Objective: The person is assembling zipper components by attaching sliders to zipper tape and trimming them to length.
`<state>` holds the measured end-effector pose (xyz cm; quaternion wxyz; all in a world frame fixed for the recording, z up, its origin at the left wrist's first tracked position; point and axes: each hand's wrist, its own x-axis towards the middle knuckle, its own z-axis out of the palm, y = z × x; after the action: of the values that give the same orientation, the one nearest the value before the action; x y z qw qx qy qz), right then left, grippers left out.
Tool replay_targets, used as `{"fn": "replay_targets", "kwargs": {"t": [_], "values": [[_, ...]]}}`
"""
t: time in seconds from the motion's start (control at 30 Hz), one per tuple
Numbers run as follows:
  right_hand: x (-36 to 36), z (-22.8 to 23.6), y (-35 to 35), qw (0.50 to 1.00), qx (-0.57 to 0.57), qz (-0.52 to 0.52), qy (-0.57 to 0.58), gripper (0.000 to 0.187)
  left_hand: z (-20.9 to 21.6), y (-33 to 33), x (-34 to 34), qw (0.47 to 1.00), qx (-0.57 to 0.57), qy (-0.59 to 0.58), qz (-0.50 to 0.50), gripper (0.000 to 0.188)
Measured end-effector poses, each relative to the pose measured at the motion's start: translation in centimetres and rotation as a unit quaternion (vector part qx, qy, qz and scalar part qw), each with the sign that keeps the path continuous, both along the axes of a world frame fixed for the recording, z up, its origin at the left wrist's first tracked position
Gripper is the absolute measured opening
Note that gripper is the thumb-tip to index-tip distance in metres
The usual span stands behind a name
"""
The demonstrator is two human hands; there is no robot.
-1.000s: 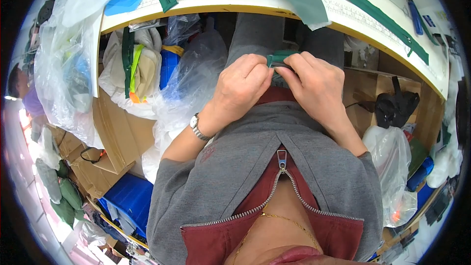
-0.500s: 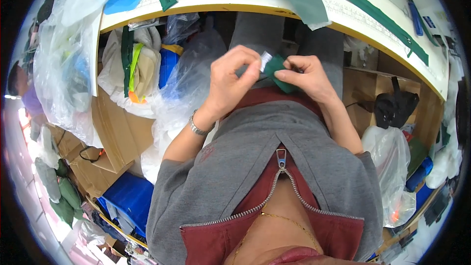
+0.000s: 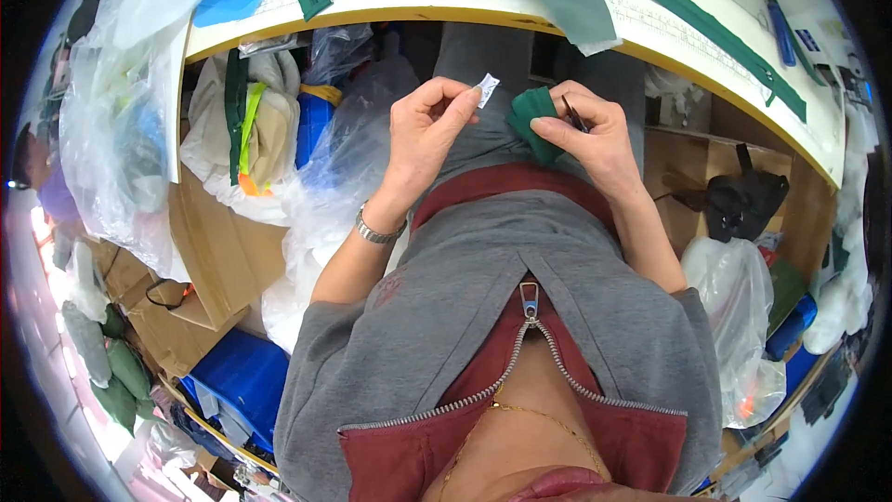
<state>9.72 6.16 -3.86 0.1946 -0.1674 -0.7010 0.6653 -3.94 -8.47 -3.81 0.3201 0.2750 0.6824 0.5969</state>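
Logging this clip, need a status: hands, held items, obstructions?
Left hand pinching small white label. Right hand holding green fabric and slim dark object. No obstruction visible between hands.

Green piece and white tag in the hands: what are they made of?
Green piece: probably woven fabric, matte, judging by its soft folds. White tag: smooth-looking, perhaps cloth or paper; it appears thin, but is too small to settle which.

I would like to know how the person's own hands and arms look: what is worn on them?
The left hand and the right hand have no gloves. A silver-coloured linked metal band circles the left wrist; the right wrist has nothing on it. The grey sleeves end near the elbows.
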Motion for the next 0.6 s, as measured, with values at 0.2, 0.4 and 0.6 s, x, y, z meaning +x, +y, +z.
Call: {"fn": "replay_targets", "kwargs": {"t": [0.2, 0.4, 0.6], "values": [[0.8, 1.4, 0.0, 0.986, -0.103, 0.039, -0.127, 0.023, -0.7, 0.3, 0.0, 0.999, 0.013, -0.053, 0.003, 0.014], [2.7, 3.2, 1.7, 0.975, -0.055, 0.154, -0.152, 0.018, -0.5, 1.4, 0.4, 0.988, -0.095, -0.069, -0.099, 0.012], [7.4, 3.5, 2.6, 0.958, 0.029, 0.272, -0.083, 0.013, 0.5, 6.7, 3.4, 0.886, -0.145, 0.034, -0.44, 0.014]]}}
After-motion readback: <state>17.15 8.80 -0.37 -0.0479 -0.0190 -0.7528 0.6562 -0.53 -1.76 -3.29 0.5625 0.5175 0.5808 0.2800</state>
